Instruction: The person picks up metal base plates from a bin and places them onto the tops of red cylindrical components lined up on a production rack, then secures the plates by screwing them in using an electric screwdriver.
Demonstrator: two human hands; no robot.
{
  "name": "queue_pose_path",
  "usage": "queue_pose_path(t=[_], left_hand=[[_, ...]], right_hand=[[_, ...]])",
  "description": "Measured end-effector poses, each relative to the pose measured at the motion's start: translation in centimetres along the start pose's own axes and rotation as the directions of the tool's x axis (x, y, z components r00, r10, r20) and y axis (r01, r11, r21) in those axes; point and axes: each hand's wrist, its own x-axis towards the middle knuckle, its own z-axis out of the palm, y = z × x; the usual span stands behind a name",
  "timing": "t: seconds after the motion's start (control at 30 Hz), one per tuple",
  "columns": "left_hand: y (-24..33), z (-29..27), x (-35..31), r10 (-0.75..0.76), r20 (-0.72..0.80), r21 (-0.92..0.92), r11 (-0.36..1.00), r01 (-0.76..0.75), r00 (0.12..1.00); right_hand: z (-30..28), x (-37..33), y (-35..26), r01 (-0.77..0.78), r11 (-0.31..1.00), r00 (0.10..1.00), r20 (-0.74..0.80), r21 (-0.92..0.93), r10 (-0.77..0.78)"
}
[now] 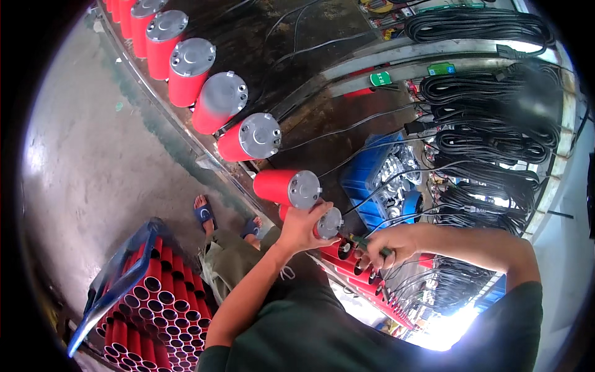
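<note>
My left hand (300, 230) is wrapped round a red cylinder with a silver end cap (329, 224) near the middle of the view. In my right hand (395, 243) is a slim green-handled hand tool (370, 245), which looks like a screwdriver, pointing left toward that cylinder. Its tip comes close to the cap's edge; I cannot tell whether they touch. Just beyond my left hand stands another capped red cylinder (284, 187). Below the two hands, open-ended red cylinders (343, 249) continue the row.
More capped red cylinders (249, 137) line the bench edge at upper left. A blue bin (365, 177) of silver parts sits beyond my right hand. Coiled black cables (477, 90) hang along the right, their leads crossing the bench. A crate (105, 310) of red tubes (152, 284) stands at lower left.
</note>
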Motion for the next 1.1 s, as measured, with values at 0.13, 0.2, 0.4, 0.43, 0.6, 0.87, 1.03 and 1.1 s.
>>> queue_pose_path(t=[0.13, 0.2, 0.4, 0.43, 0.6, 0.87, 1.03, 1.1], left_hand=[[0.1, -0.1, 0.3, 0.023, -0.004, -0.004, 1.0, -0.023, 1.0], [0.0, -0.5, 0.3, 0.004, 0.039, 0.026, 1.0, -0.005, 0.999], [0.1, -0.1, 0.2, 0.01, 0.004, -0.012, 1.0, -0.01, 1.0], [0.1, -0.2, 0.2, 0.01, 0.004, -0.012, 1.0, -0.01, 1.0], [0.3, -0.4, 0.4, 0.044, -0.019, 0.009, 0.999, -0.044, 0.999], [0.2, -0.3, 0.4, 0.019, 0.002, -0.012, 1.0, -0.019, 1.0], [0.1, -0.3, 0.4, 0.031, -0.007, -0.005, 0.999, -0.031, 0.999], [0.1, -0.2, 0.3, 0.024, 0.0, 0.0, 1.0, -0.024, 1.0]], right_hand=[[2.3, 0.2, 0.8, 0.095, 0.856, 0.966, 0.162, 0.508, -0.203], [2.6, -0.5, 0.7, 0.244, 0.829, 0.844, -0.311, -0.503, -0.437], [1.0, 0.4, 3.3, -0.039, 0.581, 0.661, -0.458, -0.813, -0.595], [1.1, 0.7, 3.6, -0.082, 0.524, 0.603, -0.461, -0.848, -0.651], [0.4, 1.1, 3.6, -0.241, 0.333, 0.508, -0.411, -0.912, -0.757], [-1.4, 1.1, 3.3, -0.33, 0.166, 0.448, -0.309, -0.929, -0.839], [-1.1, 1.2, 3.1, -0.283, 0.171, 0.5, -0.298, -0.944, -0.814], [-0.5, 1.3, 3.4, -0.249, 0.226, 0.534, -0.328, -0.942, -0.779]])
